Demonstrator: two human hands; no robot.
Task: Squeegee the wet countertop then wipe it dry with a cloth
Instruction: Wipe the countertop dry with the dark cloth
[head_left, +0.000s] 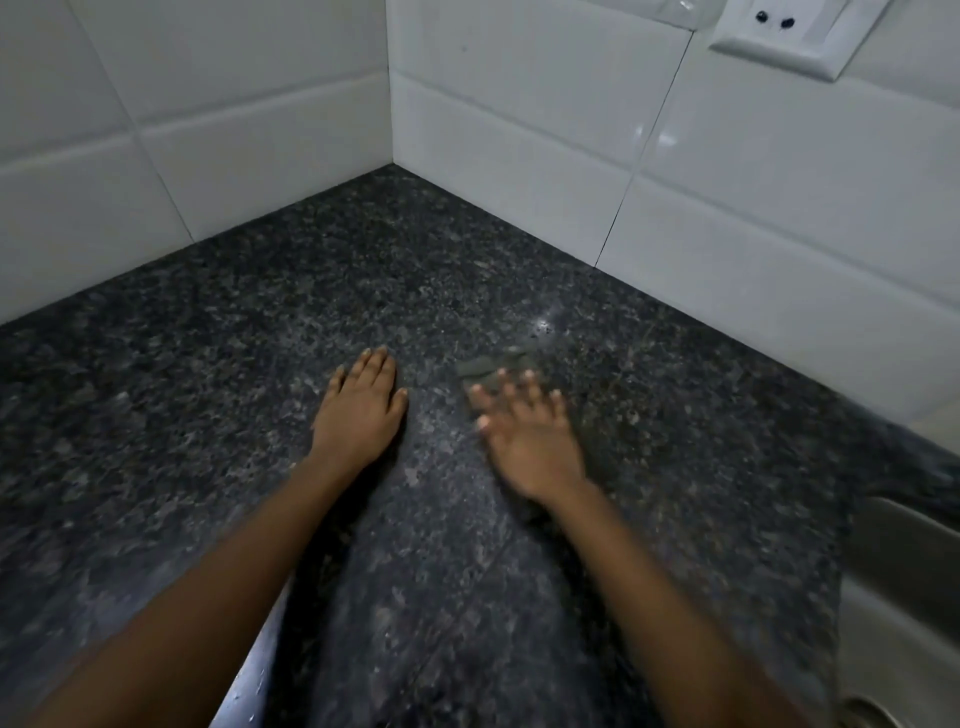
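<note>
Head view shows my left hand (361, 410) lying palm down on the bench (311, 291), fingers straight and close together, holding nothing; I judge it is only bracing me. My right hand (524, 441) is blurred, its fingers splayed wide and pressed flat on a small dark grey cloth (491, 366). Most of the cloth is hidden under that hand, and only a crumpled edge pokes out past my fingertips, towards the corner where the walls meet. No squeegee is in sight, so I take this to be the drying wipe. To do it well I would keep the palm flat so the whole cloth bears on the stone. I would work in overlapping strokes out of the corner and towards the sink (904, 571) at my right, turning the cloth once it feels sodden. The bench is polished speckled granite, black flecked with grey, hard and slick. It carries a dull sheen and a bright glint just beyond the cloth, which may be leftover water, though I cannot be sure. The cloth looks soft, thin and limp. The tiled wall (519, 104) is glossy white with fine grout lines, and a white socket plate (789, 36) sits high on the right. The sink is brushed steel with a rounded rim.
</note>
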